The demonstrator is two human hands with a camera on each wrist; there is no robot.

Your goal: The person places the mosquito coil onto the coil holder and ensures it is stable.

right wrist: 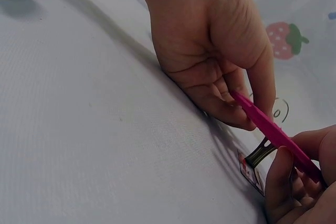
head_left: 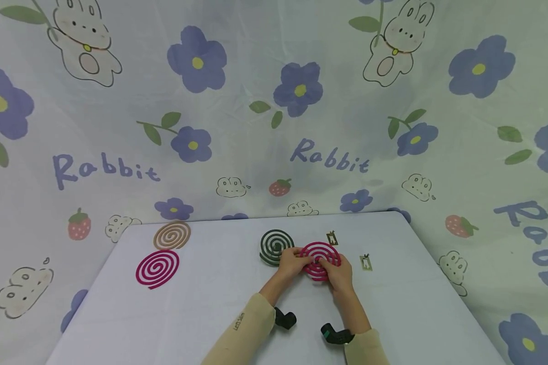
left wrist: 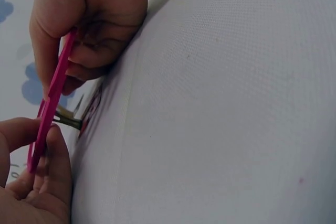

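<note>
Both hands pinch a pink mosquito coil (head_left: 318, 247) between thumb and fingers. My left hand (head_left: 294, 262) grips its left side and my right hand (head_left: 341, 274) its right side, both thumbs near the centre. A metal coil stand (right wrist: 261, 153) shows beneath the coil in the right wrist view, its upright reaching toward the coil's middle. Fingers partly hide that joint, so I cannot tell whether it is fixed. In the left wrist view the pink coil (left wrist: 51, 108) appears edge-on between the two hands. A dark green coil (head_left: 274, 248) lies just left of my left hand.
Two metal coil stands (head_left: 332, 238) (head_left: 366, 262) lie beyond and right of my right hand. At the table's left are a brown coil (head_left: 172, 235) and another pink coil (head_left: 157, 268). A printed cloth (head_left: 255, 137) hangs behind the white table (head_left: 210, 314).
</note>
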